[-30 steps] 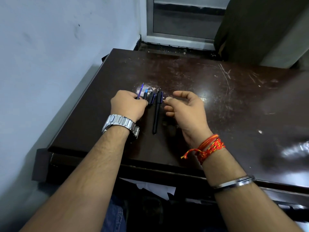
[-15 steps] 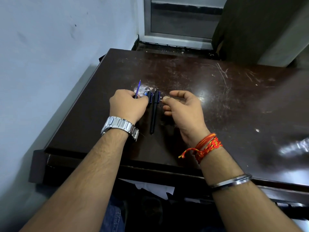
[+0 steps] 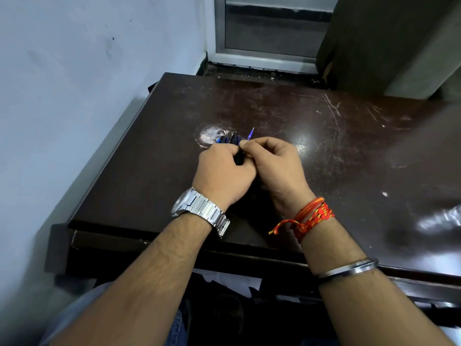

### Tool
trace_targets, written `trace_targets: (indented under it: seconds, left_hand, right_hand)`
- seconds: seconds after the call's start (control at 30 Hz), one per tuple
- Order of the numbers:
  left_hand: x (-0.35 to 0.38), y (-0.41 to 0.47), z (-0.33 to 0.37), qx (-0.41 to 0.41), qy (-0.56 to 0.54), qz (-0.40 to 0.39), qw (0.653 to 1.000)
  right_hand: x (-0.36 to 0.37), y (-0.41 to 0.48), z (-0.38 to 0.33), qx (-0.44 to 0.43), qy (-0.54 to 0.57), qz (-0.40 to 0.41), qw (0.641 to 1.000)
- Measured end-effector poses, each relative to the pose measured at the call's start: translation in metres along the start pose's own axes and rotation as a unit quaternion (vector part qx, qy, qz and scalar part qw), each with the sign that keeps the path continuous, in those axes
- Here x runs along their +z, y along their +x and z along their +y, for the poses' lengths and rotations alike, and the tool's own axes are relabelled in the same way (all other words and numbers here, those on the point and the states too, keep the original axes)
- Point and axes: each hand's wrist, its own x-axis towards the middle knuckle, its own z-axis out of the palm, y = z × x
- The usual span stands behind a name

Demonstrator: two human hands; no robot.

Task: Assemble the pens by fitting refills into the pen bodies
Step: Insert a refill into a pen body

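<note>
Hands meet at frame centre over dark table (image 3: 349, 151).
Right hand (image 3: 277, 166): fingertips pinched on blue refill (image 3: 251, 134); its tip pokes up-right above knuckles.
Left hand (image 3: 224, 173): curled around black pen body (image 3: 239, 156); grip mostly hidden, looks closed on it.
Other pen parts (image 3: 222, 140), black and blue, just above left knuckles; count unclear.
Progress, judged: refill not yet seated; insertion about to begin. No finished pen visible. Most of task left.

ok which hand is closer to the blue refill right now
Right. The right hand pinches the blue refill at its fingertips; the left hand sits beside it, closed around a dark pen body.
</note>
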Motion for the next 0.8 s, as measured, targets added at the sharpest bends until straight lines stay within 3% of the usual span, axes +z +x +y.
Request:
trace_targets:
  seconds: [0.1, 0.2, 0.27, 0.4, 0.6, 0.8]
  left_hand:
    - [0.0, -0.003, 0.0, -0.015, 0.018, -0.044, 0.999]
    - [-0.003, -0.005, -0.001, -0.046, 0.042, -0.1, 0.993]
    - [-0.008, -0.004, -0.002, -0.073, 0.042, -0.09, 0.992]
    - [-0.016, 0.003, -0.004, -0.082, 0.015, 0.031, 0.996]
    - [-0.01, 0.001, -0.005, -0.013, -0.018, -0.028, 0.999]
    - [-0.024, 0.016, -0.022, -0.09, 0.031, 0.046, 0.994]
  right_hand:
    - [-0.003, 0.004, -0.002, -0.023, -0.019, 0.055, 0.998]
    - [-0.01, 0.012, -0.008, -0.029, 0.086, 0.136, 0.987]
    - [-0.015, 0.015, -0.01, -0.039, 0.117, 0.149, 0.981]
    - [-0.013, 0.013, -0.004, -0.037, 0.091, 0.135, 0.986]
    - [-0.002, 0.008, 0.005, -0.016, 0.033, 0.055, 0.998]
    - [0.0, 0.008, 0.005, 0.021, 0.059, 0.046, 0.997]
